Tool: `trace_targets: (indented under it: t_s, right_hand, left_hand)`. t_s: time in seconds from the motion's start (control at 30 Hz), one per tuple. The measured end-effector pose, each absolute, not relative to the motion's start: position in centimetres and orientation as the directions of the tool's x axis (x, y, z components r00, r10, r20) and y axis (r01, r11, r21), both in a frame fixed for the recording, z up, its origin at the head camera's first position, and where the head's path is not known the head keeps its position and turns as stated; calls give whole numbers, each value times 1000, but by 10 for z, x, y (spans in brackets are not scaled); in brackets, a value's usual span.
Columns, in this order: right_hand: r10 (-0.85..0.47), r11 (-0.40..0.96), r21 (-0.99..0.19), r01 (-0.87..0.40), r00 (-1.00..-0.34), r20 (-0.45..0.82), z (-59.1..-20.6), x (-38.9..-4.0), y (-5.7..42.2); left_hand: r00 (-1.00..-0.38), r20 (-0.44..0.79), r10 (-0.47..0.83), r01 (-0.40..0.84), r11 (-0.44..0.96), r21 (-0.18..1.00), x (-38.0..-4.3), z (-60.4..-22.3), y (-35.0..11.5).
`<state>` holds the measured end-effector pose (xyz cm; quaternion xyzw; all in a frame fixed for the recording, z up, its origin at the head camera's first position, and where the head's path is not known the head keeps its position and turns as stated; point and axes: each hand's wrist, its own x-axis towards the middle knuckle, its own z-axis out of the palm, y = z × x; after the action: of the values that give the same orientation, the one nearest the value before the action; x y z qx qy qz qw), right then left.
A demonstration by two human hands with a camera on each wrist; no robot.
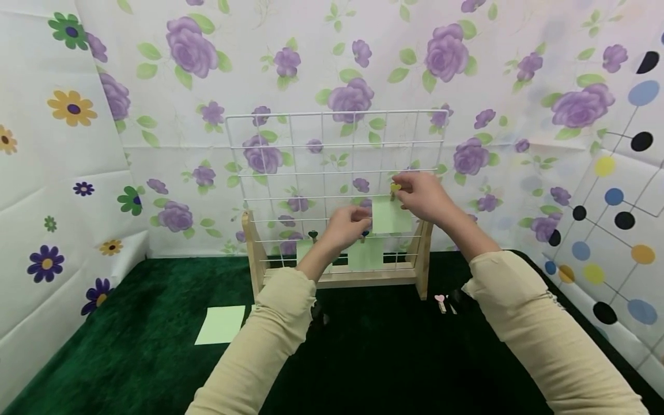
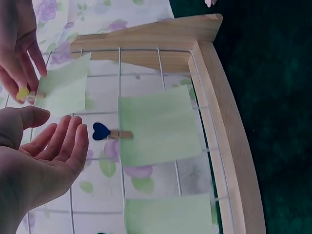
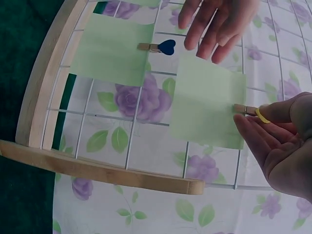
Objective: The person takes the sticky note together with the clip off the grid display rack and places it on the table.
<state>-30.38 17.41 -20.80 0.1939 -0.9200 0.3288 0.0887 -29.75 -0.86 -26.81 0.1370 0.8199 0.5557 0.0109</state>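
Note:
My right hand pinches a small wooden clothespin with a yellow heart. The clothespin sits at the top edge of a pale green paper note, which lies against a white wire grid. Just left of that note, my left hand has loosely bent fingers with nothing between them; in the left wrist view its palm shows. Below it, a clothespin with a dark blue heart holds a second green note on the grid. A third note hangs beside it, partly behind my left arm in the head view.
A wooden stand supports the grid on a dark green cloth. A loose green note lies at the left. By the right sleeve is a pink-heart clothespin beside a dark object. Flowered sheeting hangs behind.

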Motion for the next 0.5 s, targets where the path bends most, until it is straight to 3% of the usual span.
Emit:
trace_targets:
  t_s: [0.5]
  right_hand:
    - [-281, 716, -562, -413, -908, 310, -212, -311, 176]
  left_hand:
    - [-960, 114, 255, 182, 261, 948, -297, -276, 11]
